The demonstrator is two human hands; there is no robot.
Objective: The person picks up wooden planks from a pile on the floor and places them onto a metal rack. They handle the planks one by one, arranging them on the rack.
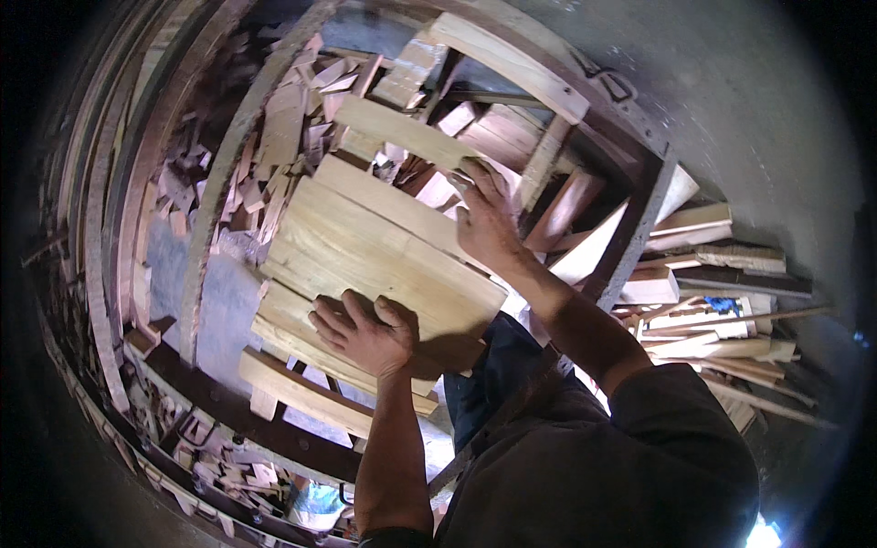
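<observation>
A wide pale wooden board lies in front of me, with narrower boards along its far and near sides. My left hand rests on the near part of it, palm down with the fingers spread. At the right end, my right hand reaches across a narrow board beside the wide one. Its fingers are apart and slightly bent, with the tips at a separate pale strip farther away. Whether those tips press on the strip is hard to tell.
A metal frame with dark rails surrounds the boards. Wood offcuts lie heaped beneath and beyond. Another pale strip sits on the near side. Long bars run along the left. Stacked lumber lies at the right.
</observation>
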